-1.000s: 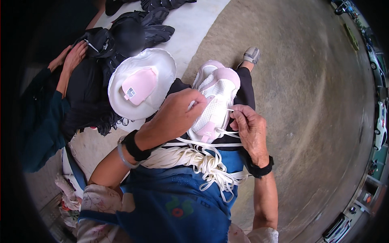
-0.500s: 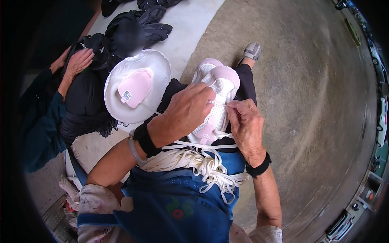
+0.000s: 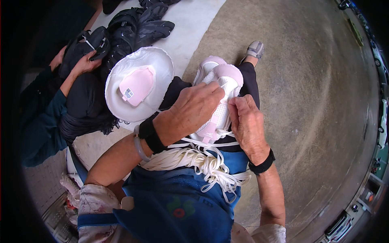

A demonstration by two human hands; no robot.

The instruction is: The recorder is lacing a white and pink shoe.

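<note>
A white and pink shoe upper (image 3: 230,83) lies across my lap, with another white and pink upper (image 3: 206,65) partly hidden beneath it. My left hand (image 3: 196,106) is over its left side, fingers bent and closed; whatever they grip is hidden. At the right edge my right hand (image 3: 246,117) holds thumb and fingertips pinched together, and what is between them is too small to make out. Nearer me, a bundle of white shoelaces (image 3: 210,165) rests on my blue apron (image 3: 162,198). Several strands run up beside the pink heel end of the upper.
A white round padded container (image 3: 165,73) stands left of my hands, holding a pink labelled piece (image 3: 139,84). Further left, another person's hands (image 3: 84,65) hold a black shoe upper (image 3: 97,42). More black uppers (image 3: 150,30) lie on a white surface (image 3: 190,24). Concrete floor (image 3: 300,101) spreads right.
My left hand has shifted slightly right and up along the upper. My right hand stays pinched nearby. The other person has lifted and turned the black upper.
</note>
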